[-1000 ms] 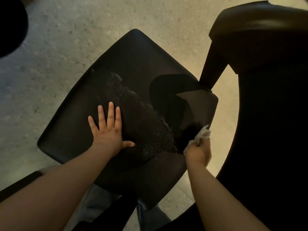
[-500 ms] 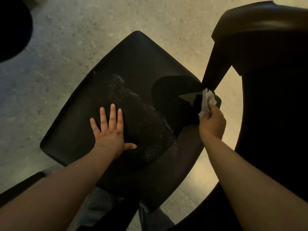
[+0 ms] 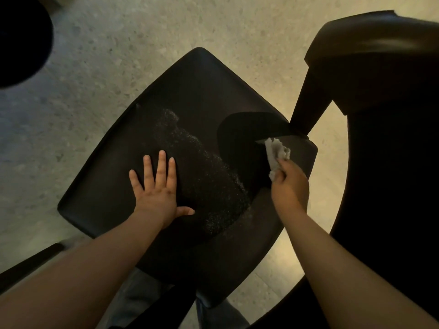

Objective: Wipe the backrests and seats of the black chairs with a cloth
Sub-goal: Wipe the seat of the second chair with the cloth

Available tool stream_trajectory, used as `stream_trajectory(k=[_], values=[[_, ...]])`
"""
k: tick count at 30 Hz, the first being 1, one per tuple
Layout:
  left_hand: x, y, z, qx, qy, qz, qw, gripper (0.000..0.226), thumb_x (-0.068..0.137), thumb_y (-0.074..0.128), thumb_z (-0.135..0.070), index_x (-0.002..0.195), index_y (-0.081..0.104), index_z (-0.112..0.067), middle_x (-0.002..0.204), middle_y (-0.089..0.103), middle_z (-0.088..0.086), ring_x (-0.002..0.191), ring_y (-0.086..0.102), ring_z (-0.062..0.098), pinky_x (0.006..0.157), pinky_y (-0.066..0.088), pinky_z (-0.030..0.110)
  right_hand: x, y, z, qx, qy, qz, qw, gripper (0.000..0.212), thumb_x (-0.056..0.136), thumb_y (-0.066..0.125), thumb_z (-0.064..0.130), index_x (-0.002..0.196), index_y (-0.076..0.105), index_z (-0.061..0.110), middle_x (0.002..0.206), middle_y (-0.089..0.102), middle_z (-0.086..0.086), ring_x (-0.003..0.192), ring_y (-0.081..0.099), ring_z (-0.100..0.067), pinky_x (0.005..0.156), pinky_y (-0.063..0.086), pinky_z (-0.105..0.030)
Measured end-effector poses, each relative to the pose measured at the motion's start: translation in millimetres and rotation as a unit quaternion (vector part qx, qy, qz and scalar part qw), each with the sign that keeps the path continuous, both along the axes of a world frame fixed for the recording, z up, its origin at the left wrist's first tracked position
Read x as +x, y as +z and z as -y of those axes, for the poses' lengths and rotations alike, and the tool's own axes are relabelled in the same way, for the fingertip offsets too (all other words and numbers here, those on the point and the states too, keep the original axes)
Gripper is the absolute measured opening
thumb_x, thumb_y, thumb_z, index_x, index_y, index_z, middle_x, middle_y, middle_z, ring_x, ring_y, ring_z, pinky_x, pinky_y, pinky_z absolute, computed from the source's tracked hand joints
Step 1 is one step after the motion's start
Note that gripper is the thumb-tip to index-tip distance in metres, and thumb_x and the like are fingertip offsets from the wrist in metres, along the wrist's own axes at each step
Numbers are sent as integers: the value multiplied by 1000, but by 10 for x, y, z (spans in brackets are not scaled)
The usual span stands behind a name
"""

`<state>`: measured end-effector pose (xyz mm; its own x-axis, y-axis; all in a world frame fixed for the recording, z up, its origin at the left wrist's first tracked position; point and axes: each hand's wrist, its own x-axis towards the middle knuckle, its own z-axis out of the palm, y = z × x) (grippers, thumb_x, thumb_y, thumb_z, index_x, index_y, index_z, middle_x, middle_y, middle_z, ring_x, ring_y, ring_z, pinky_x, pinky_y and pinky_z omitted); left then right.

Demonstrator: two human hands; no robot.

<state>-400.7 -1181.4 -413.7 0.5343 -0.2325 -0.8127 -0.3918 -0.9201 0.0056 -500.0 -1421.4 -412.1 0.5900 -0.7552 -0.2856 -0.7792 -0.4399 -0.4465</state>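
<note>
A black chair seat (image 3: 194, 96) fills the middle of the view, seen from above, with a dusty speckled patch across its centre. My left hand (image 3: 158, 188) lies flat on the seat with the fingers spread. My right hand (image 3: 288, 186) grips a crumpled white cloth (image 3: 275, 153) and holds it against the seat's right part, near the corner. A second black chair (image 3: 370, 67) stands close on the right, its leg almost touching that corner.
A dark round table edge (image 3: 342, 210) curves along the right side. A black rounded object (image 3: 21, 41) sits at the top left on the speckled stone floor (image 3: 123, 32). A dark bar (image 3: 28, 262) crosses the lower left corner.
My right hand has carried the cloth from the seat's near right edge up toward the far right corner. My left hand has stayed flat on the seat.
</note>
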Motion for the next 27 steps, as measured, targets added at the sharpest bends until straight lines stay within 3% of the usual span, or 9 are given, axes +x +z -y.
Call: stream_trajectory(k=[5,10,12,15,18,21,24,26,27], values=[[5,0,2,2,-2,-1,1000,133,72,55,-81,132,-45,-16,140,-55,10,132,-44,40,111,-14,65,-269,-19,-472,64,46,39,996,37,95,52,8,128,61,20,132,59,-3,124,50,-22,105,43,-37],[8,1,-2,2,1,-2,1000,135,70,56,-81,129,-47,-17,137,-58,10,129,-46,39,111,-15,65,-171,194,-586,103,-3,78,992,32,96,52,9,124,65,16,110,64,6,100,57,-9,80,43,-13],[7,2,-7,0,1,0,1000,135,70,56,-82,129,-47,-17,136,-58,10,129,-46,39,110,-15,65,-78,176,-410,46,-11,94,994,33,96,50,6,125,64,15,114,62,4,102,56,-11,84,42,-19],[5,-10,-15,-3,-1,1,1000,135,70,56,-81,130,-47,-17,136,-58,9,130,-45,39,111,-14,65,3,9,-154,-19,9,47,999,33,97,49,9,127,62,14,127,59,-8,114,55,-24,94,41,-26],[-1,-26,-24,-9,-2,5,1000,135,70,56,-81,131,-46,-18,138,-57,9,130,-45,39,112,-14,65,-30,-65,-295,17,39,30,999,36,96,49,6,128,61,16,133,57,-8,124,51,-26,107,41,-37],[-9,-28,-33,-14,-6,7,1000,134,71,56,-81,131,-46,-17,139,-56,10,131,-44,39,111,-14,65,-185,-20,-600,88,100,44,990,38,94,52,4,127,63,21,130,61,-2,122,53,-19,106,45,-41],[-3,-7,-37,-21,-5,7,1000,133,71,56,-80,131,-45,-17,139,-55,9,131,-44,39,112,-14,65,-210,132,-660,123,121,54,983,36,94,55,8,125,63,25,125,62,4,111,56,-8,95,51,-28],[-6,-3,-49,-25,-8,7,1000,133,71,55,-81,131,-45,-18,138,-56,9,131,-45,38,112,-14,64,-57,243,-517,95,81,88,988,34,94,54,7,124,64,20,120,64,2,102,55,-6,84,45,-14],[-7,-4,-55,-27,-10,9,1000,133,71,55,-81,131,-46,-18,138,-56,9,130,-45,38,112,-14,64,52,264,-416,67,73,98,990,34,94,54,6,124,64,18,118,64,0,102,56,-9,82,44,-14]])
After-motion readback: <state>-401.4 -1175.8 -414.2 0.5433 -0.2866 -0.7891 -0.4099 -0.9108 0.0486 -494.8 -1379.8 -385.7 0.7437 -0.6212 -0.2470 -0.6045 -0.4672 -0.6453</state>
